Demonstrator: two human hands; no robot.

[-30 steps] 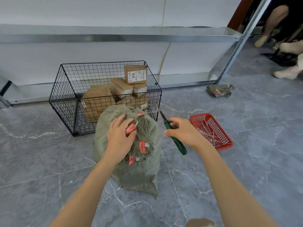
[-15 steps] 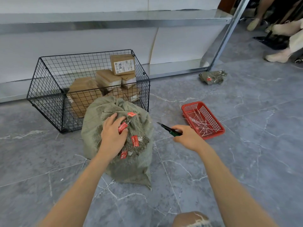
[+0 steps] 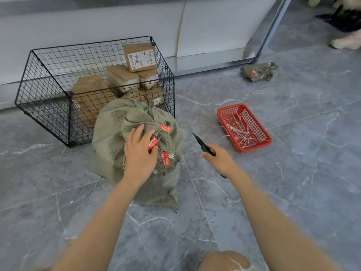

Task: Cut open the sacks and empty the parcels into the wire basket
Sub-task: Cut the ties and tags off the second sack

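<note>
A full grey-green woven sack (image 3: 117, 137) stands on the floor against the front of the black wire basket (image 3: 46, 106). Its gathered neck carries several red tags (image 3: 165, 157). My left hand (image 3: 139, 153) lies on that neck, fingers curled over one red tag. My right hand (image 3: 219, 160) is to the right of the sack, closed around green-handled cutters (image 3: 201, 142) whose dark tip points up-left towards the tags, a short gap away. Several brown cardboard parcels (image 3: 125, 75) lie piled in the basket.
A red plastic tray (image 3: 259, 132) holding cut white ties sits on the floor right of the cutters. A crumpled empty sack (image 3: 259, 72) lies by the metal shelf leg (image 3: 271, 30). Another person's feet (image 3: 345, 41) are at the far right. My knee (image 3: 224, 261) shows at the bottom.
My right hand has turned the cutters so the tip points at the sack's tags and moved slightly lower. The camera has tilted down. My left hand stays on the sack's neck.
</note>
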